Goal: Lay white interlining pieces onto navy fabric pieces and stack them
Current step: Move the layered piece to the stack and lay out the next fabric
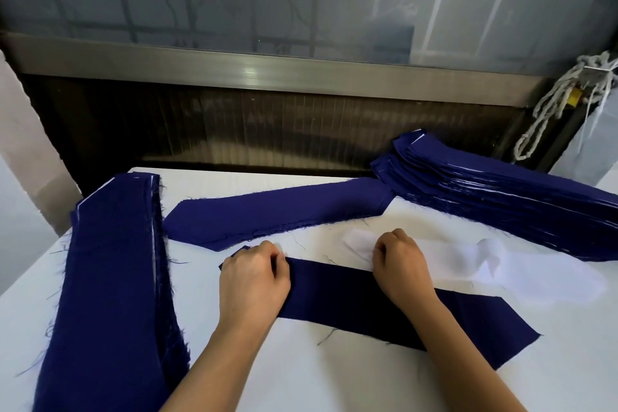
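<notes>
A long navy fabric piece [347,298] lies flat across the white table in front of me. My left hand [254,281] has curled fingers gripping its left end. My right hand [399,264] pinches the near end of a white interlining piece [521,271], which trails away to the right, partly curled and lying beyond the navy piece's far edge. A second single navy piece [274,214] lies flat just behind my hands.
A thick pile of navy pieces [110,278] runs down the table's left side. A tall stack of navy pieces with white edges showing [501,194] sits at the back right. Bare white table [301,378] lies near me. A knotted rope [561,100] hangs at the right.
</notes>
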{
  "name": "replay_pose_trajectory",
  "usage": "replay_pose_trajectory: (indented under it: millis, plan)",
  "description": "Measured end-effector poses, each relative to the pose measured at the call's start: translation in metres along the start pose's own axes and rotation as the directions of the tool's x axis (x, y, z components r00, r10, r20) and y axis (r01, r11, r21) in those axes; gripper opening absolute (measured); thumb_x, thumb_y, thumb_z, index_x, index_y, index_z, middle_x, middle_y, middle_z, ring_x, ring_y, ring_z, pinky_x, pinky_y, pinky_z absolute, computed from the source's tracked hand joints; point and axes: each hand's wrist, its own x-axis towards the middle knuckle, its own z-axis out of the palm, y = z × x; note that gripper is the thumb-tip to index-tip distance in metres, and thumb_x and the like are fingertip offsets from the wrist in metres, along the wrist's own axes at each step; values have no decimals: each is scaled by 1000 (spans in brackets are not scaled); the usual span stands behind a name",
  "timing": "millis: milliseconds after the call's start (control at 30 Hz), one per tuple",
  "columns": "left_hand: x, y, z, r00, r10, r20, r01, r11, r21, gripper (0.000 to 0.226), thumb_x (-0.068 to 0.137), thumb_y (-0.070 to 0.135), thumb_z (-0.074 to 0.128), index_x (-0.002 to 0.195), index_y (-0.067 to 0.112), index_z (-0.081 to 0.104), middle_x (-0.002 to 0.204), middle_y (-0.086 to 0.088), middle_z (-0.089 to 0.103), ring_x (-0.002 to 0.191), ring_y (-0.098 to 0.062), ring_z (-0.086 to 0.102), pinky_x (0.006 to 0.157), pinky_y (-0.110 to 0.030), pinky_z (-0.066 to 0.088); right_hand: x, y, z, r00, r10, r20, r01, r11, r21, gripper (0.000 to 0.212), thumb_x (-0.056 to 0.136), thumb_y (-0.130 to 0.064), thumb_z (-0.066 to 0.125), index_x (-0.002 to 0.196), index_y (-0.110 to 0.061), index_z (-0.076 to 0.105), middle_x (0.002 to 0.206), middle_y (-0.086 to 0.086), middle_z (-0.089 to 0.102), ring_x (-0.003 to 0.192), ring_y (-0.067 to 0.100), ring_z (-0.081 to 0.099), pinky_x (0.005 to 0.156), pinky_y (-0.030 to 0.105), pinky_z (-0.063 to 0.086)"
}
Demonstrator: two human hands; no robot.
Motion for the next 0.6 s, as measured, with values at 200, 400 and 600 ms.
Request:
replay_pose_trajectory:
  millis: [200,400,600]
  plan:
    - [0,-1,1,1000,28,3,-28,1000,0,20,84,12,70,67,18,62,52,7,55,50,-19,50,53,-28,36,-6,8,4,988,150,-43,-133,954,269,12,92,-2,51,85,-7,59,89,2,56,76,16,52,67,20,40]
    - [0,0,2,998,50,37,-51,998,38,22,82,11,70,65,19,61,50,6,53,50,-19,51,53,-30,40,-6,11,-3,929,333,-163,-200,822,534,11,96,-9,53,89,-16,59,93,-4,59,84,3,54,66,5,38]
    - [0,-2,2,995,93,22,-94,995,38,27,90,21,66,64,19,59,50,8,52,50,-18,51,54,-30,38,-13,3,-17,817,281,-503,6,869,495,8,97,-9,51,95,-16,54,96,-7,50,85,8,49,72,30,45]
